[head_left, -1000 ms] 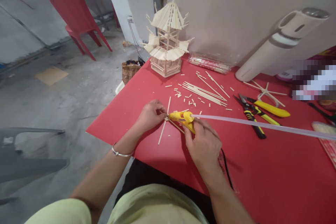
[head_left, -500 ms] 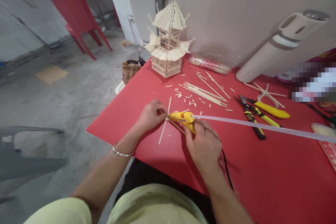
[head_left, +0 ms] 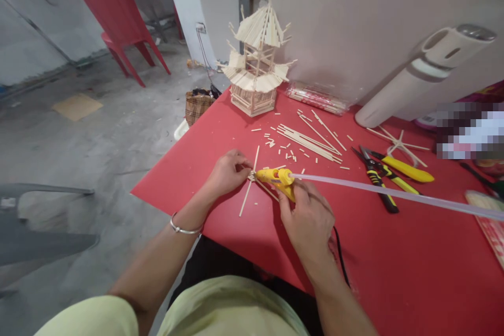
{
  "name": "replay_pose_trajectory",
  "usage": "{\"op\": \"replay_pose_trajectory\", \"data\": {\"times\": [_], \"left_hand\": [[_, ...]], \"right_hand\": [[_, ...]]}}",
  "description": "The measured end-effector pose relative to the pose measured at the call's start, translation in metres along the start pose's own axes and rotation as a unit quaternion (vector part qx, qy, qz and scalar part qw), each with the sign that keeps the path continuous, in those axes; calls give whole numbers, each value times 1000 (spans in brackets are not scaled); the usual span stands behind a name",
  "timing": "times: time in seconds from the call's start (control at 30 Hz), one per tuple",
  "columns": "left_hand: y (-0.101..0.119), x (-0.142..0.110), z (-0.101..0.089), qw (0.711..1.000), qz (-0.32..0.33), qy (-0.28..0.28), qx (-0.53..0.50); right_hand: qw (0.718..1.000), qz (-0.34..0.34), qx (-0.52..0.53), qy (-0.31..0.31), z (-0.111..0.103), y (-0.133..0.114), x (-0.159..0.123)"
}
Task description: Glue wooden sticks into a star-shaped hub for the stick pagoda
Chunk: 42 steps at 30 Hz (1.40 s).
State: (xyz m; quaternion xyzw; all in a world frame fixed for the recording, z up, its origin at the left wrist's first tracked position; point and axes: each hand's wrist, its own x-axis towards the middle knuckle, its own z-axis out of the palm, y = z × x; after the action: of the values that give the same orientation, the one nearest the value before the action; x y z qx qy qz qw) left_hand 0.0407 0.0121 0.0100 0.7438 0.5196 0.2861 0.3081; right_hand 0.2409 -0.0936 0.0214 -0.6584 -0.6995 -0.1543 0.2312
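Observation:
My right hand (head_left: 310, 216) grips a yellow hot glue gun (head_left: 277, 178), with a long clear glue stick (head_left: 354, 184) trailing from its back to the right. The gun's nozzle is at the hub of a star-shaped frame of thin wooden sticks (head_left: 246, 199) lying on the red table (head_left: 177, 178). On the hub's left side, my left hand (head_left: 229, 172) is closed, thumb and finger pinching the frame near its middle. The fingers hide part of the sticks there. Whether glue is coming out, I cannot tell.
Behind stands a wooden-stick pagoda model (head_left: 258, 81). Loose sticks (head_left: 309, 143) and short offcuts lie ahead of my hands. Yellow-black pliers (head_left: 380, 176), a second stick star (head_left: 399, 143) and a large white flask (head_left: 419, 79) are to the right. A black cord (head_left: 342, 257) runs beside my right wrist.
The view has shifted slightly. Both hands, the glue gun and the stick frame stay in nearly the same position, with the nozzle still at the hub.

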Motion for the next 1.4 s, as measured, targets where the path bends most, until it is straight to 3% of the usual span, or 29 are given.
{"op": "replay_pose_trajectory", "data": {"times": [1.03, 1.4], "left_hand": [[-3, -6, 4, 999, 26, -5, 20], [7, -10, -5, 997, 40, -52, 31]], "right_hand": [[1000, 1, -17, 7, -8, -4, 2], [1000, 11, -8, 23, -9, -2, 2]]}}
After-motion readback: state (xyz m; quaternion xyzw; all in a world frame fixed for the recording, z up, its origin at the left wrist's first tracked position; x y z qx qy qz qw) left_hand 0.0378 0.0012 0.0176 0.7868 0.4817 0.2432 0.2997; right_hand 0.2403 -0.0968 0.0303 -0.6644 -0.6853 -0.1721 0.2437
